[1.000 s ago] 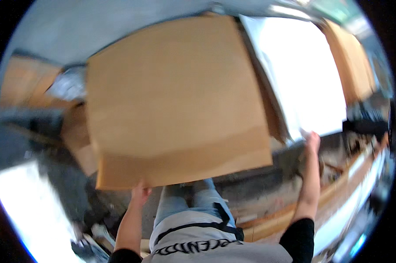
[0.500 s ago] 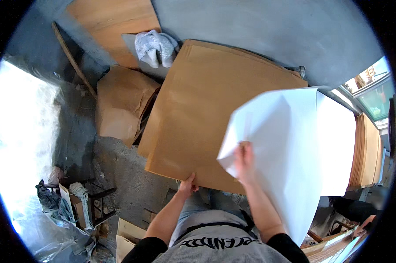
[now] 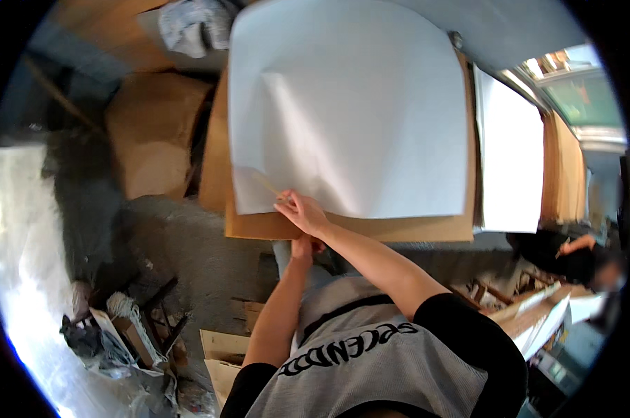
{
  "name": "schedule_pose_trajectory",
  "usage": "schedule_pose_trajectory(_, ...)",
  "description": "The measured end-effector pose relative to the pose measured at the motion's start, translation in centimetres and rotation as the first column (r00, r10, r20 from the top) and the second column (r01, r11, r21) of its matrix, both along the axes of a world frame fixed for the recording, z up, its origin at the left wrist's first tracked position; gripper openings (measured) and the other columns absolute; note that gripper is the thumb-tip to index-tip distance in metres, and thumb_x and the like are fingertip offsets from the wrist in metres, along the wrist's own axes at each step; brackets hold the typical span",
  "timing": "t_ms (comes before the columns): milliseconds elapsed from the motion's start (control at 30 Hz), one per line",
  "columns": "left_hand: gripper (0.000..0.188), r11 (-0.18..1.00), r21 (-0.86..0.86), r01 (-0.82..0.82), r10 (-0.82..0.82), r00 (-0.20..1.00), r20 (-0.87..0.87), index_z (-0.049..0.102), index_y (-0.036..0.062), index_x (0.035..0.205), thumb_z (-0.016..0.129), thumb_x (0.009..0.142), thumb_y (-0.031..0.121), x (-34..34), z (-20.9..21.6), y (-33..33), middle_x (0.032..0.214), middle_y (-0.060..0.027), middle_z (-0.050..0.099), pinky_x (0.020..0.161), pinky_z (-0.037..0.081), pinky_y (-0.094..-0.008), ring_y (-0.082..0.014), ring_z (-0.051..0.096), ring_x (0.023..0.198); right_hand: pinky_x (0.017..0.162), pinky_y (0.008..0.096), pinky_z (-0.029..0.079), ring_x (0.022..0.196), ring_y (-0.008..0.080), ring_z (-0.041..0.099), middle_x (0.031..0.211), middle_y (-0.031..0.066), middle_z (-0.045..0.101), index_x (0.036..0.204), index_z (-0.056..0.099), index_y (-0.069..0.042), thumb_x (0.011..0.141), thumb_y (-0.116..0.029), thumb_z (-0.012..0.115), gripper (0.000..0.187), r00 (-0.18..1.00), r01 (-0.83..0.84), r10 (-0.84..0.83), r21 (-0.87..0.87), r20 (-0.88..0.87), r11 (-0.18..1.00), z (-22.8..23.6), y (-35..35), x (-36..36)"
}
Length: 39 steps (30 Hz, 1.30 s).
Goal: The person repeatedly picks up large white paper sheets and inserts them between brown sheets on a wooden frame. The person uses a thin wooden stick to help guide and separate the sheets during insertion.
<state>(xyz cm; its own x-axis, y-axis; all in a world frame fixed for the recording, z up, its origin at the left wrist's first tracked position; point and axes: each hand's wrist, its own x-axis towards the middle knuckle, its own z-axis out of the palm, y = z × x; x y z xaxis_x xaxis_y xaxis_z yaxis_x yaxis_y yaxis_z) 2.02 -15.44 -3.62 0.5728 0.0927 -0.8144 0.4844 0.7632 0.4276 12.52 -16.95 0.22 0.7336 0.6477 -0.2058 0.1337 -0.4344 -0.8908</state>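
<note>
A large white sheet [image 3: 370, 132] lies over a stack of brown cardboard [image 3: 398, 230], leaving brown strips showing along the left and front edges. Its surface has a raised crease near the left. My right hand [image 3: 301, 211] is at the sheet's near edge, fingers pinched on a thin pale stick [image 3: 266, 183] that points away to the left. Just below, my left hand [image 3: 305, 246] is closed at the front edge of the cardboard, partly covered by my right wrist.
A second white stack [image 3: 510, 153] and brown boards [image 3: 563, 167] stand at the right. A crumpled brown sheet [image 3: 154, 132] lies left of the stack. A cluttered stool [image 3: 130, 327] stands lower left. Another person's arm [image 3: 576, 245] shows at far right.
The white sheet has come from the right stack onto the brown cardboard and now lies spread out. My right hand has moved left, next to my left hand. The view has shifted.
</note>
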Motion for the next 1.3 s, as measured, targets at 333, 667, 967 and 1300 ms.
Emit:
schedule_pose_trajectory(333,0.030,0.998,0.065,0.003,0.005,0.992,-0.124,0.053,0.0071,0.082,0.052,0.084,0.037,0.4,0.6,0.3,0.061,-0.0057,0.053,0.042,0.038,-0.0286,-0.0169,0.048,0.046,0.037,0.0188,0.034,0.055,0.0121,0.059,0.079,0.0092,0.062,0.099,0.056,0.003,0.083,-0.030,0.055,0.037,0.457,0.632,-0.602,-0.236,-0.655,0.738,2.5,-26.3,0.8)
schedule_pose_trajectory(667,0.028,1.000,-0.008,-0.008,0.006,0.989,-0.150,0.053,0.0082,0.082,0.054,0.083,0.036,0.3,0.0,0.8,0.066,-0.0049,0.053,0.040,0.036,-0.0277,-0.0157,0.047,0.048,0.033,0.0176,0.023,0.051,0.0077,0.054,0.082,0.0099,0.062,0.089,0.055,-0.007,0.084,-0.027,0.054,0.020,-0.105,0.934,-0.664,-0.303,-0.740,0.190,-2.8,-33.6,6.4)
schedule_pose_trajectory(967,0.033,0.951,-0.158,-0.267,0.257,0.963,-0.077,0.048,0.0117,0.096,0.063,0.078,0.035,-4.3,-0.5,3.4,0.080,-0.0008,0.045,0.047,0.037,-0.0259,-0.0134,0.044,0.056,0.033,0.0187,0.022,0.051,0.0041,0.052,0.090,0.0157,0.063,0.094,0.045,-0.004,0.088,-0.020,0.049,0.017,0.044,0.984,-0.863,-0.129,-0.504,0.125,0.4,-38.2,3.4)
schedule_pose_trajectory(1300,0.039,0.915,0.034,-0.403,0.403,0.902,-0.157,0.044,0.0103,0.095,0.062,0.077,0.040,-3.4,0.1,6.4,0.071,0.0003,0.039,0.044,0.030,-0.0256,-0.0106,0.037,0.052,0.033,0.0180,0.024,0.065,0.0093,0.062,0.092,0.0178,0.062,0.090,0.041,-0.005,0.087,-0.021,0.050,0.018,0.114,0.968,-0.858,-0.140,-0.502,0.210,-0.6,-42.5,0.7)
